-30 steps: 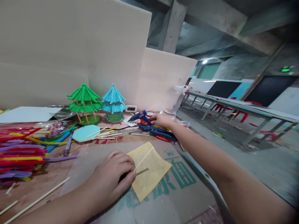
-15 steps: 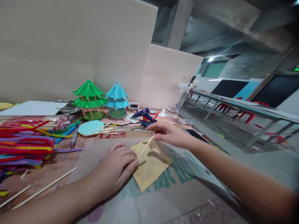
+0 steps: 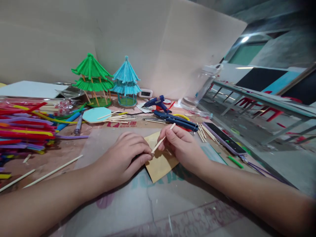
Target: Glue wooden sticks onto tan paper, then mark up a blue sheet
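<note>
A short pale wooden stick [image 3: 163,139] slants up to the right between my hands, over a square tan sheet [image 3: 160,165] that looks like sandpaper. The thumb and fingers of my right hand [image 3: 181,144] pinch the stick near its upper end. My left hand [image 3: 130,153] is closed at the lower end, with thumb and fingertips around it. Both hands partly cover the sheet, which lies on a translucent mat [image 3: 118,204].
Behind stand a green model pavilion [image 3: 92,79], a blue one [image 3: 126,82], a glue gun [image 3: 158,103] and a plastic jug [image 3: 201,87]. Coloured pipe cleaners [image 3: 27,131] pile up left. A dark blue cutter [image 3: 176,120], cut sticks [image 3: 202,131] and a phone [image 3: 224,138] lie right.
My right hand has come down and closed around the stick's upper part. My left hand stays at the lower end. The view has tilted down, showing the cutter and phone more fully.
</note>
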`<state>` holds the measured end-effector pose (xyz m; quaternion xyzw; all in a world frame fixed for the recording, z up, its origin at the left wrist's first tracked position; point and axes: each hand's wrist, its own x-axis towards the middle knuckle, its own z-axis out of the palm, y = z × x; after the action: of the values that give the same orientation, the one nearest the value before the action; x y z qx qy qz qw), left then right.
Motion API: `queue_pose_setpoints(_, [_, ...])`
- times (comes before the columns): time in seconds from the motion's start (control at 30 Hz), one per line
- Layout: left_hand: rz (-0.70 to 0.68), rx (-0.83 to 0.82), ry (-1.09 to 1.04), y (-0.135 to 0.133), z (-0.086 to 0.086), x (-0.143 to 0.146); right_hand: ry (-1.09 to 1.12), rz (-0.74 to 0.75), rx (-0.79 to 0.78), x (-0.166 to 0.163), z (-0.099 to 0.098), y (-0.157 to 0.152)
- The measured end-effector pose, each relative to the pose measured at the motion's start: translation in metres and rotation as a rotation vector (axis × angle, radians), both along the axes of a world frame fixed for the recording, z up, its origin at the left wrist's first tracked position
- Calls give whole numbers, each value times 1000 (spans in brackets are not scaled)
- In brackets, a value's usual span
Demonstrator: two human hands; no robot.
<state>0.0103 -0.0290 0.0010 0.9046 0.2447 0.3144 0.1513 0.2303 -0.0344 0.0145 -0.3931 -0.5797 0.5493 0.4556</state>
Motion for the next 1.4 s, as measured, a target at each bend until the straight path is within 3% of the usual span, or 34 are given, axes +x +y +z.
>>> queue_pose_setpoints(0.47, [160,-38,-67,0,2,-1,-62,-33,90,-5,5,-7])
queue_pose_setpoints(0.77, [152,4,-51,-1,3,-3,-127,-48,126,-7,9,-10])
queue_pose_setpoints(0.97, [189,-55,-44,1,1,-2,6,-138,215,4,4,3])
queue_pose_setpoints(1.27, [209,-53,5,3,-2,-1,187,-95,28,7,2,10])
queue_pose_setpoints(1.4, [210,-26,39,1,-3,-1,160,-45,32,7,1,7])
